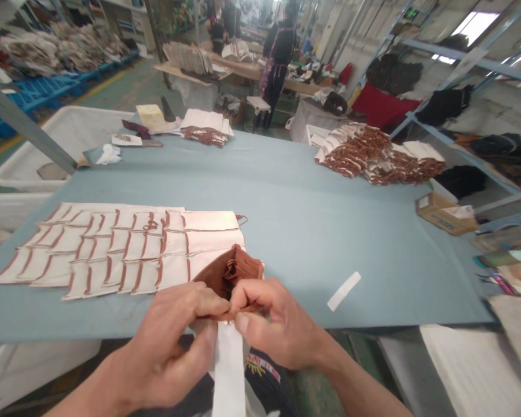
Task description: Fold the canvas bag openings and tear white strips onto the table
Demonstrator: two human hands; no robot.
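Observation:
Between my two hands, at the near edge of the table, is a brown fabric pouch (212, 274) with its mouth spread and bunched brown cloth inside. My left hand (173, 336) pinches the pouch's near rim from the left. From the right, my right hand (278, 324) grips the same rim, thumb and fingers pressed together. A white strip (229, 370) hangs down from the rim below my fingers. Just beyond lie rows of overlapping cream pieces with brown edges (125, 246). What is pinched right between the fingertips is partly hidden.
A loose white strip (344, 291) lies on the blue table (295, 214). Piles of brown-and-cream pieces (360, 152) sit at the far right, near a cardboard box (445, 214). A smaller stack (206, 125) stands at the back. A white bin (87, 124) adjoins the left side. A person stands beyond.

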